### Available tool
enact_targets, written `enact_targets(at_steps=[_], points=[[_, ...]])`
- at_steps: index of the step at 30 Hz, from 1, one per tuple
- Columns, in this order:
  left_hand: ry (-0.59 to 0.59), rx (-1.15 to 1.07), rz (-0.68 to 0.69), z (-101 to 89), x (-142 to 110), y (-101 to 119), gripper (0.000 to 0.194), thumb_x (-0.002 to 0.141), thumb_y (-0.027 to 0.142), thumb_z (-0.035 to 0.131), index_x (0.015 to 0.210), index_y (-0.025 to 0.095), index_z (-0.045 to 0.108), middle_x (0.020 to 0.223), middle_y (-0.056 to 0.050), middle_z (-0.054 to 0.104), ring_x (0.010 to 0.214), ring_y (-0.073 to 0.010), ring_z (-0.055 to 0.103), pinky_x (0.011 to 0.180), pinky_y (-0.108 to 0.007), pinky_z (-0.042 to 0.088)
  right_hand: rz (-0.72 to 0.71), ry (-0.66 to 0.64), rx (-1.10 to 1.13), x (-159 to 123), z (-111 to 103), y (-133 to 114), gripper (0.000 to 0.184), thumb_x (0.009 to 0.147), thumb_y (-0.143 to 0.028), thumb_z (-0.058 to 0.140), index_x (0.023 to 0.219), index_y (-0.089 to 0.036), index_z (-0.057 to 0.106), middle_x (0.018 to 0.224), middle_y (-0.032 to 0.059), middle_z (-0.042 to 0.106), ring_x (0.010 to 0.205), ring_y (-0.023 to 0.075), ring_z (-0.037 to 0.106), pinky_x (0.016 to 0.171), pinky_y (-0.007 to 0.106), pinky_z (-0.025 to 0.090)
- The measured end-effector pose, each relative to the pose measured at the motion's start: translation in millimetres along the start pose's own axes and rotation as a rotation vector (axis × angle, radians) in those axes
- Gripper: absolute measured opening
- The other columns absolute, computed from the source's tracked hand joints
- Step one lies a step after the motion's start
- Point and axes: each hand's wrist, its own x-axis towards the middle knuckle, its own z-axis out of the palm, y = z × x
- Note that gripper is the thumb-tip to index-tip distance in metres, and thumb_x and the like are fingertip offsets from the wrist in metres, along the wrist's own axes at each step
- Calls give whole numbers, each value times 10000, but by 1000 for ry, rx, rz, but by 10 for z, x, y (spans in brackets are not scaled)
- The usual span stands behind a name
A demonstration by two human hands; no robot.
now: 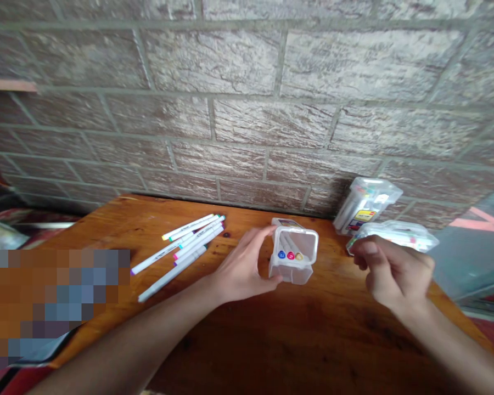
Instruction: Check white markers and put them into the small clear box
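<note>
My left hand (247, 269) is around a small clear plastic marker case (294, 271), thumb at its near side and fingers at its far left. The case's rim faces me, and inside lie three markers (290, 255) with blue, red and tan round ends. My right hand (399, 269) is raised to the right of the case, its fingers curled and the thumb pressed against them; no object shows in it. Loose white markers (189, 241) with coloured ends lie in a spread pile left of my left hand.
An upright clear case (364, 206) with markers stands by the brick wall (247, 120) at back right. A second clear case (411, 235) lies before it, partly behind my right hand. The wooden table (271, 340) meets the wall. A blurred patch covers the lower left.
</note>
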Motion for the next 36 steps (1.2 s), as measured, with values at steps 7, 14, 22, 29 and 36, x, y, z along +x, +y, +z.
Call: enact_targets(at_steps=[7,14,22,29,36], points=[[72,110,-89,-104,39,-39,619,821,35,488,1418,188,539,1336,-111,675,1275,-226,644,1097,-388,536,194,-248,224,-86,397,280,635,1086,-564,369,564,-258,563,446,8,579,407,173,565,462,306,439],[5,428,-287,-223,122,-149,245,918,117,561,1020,255,735,932,-24,791,878,-215,749,820,-309,569,213,-348,300,-113,514,400,609,1068,-577,371,599,-243,569,474,13,596,427,174,582,478,299,465],[-25,709,-447,-590,187,-212,239,966,189,580,1114,260,753,1122,-75,809,1044,-269,756,912,-342,559,200,-360,344,-113,540,523,594,1077,-572,352,637,-236,566,512,19,612,441,173,604,472,284,465],[-78,879,-627,-820,106,-310,176,943,289,656,1064,229,770,1099,-136,804,1076,-335,758,940,-406,571,156,-388,367,-100,562,494,547,1063,-536,380,635,-243,553,505,11,615,455,176,615,506,287,482],[-110,834,-604,-732,19,-457,198,966,263,604,1056,215,775,1095,-150,799,1064,-319,749,954,-416,566,142,-389,358,-85,550,464,537,1051,-533,378,630,-248,550,515,15,619,478,179,625,568,300,514]])
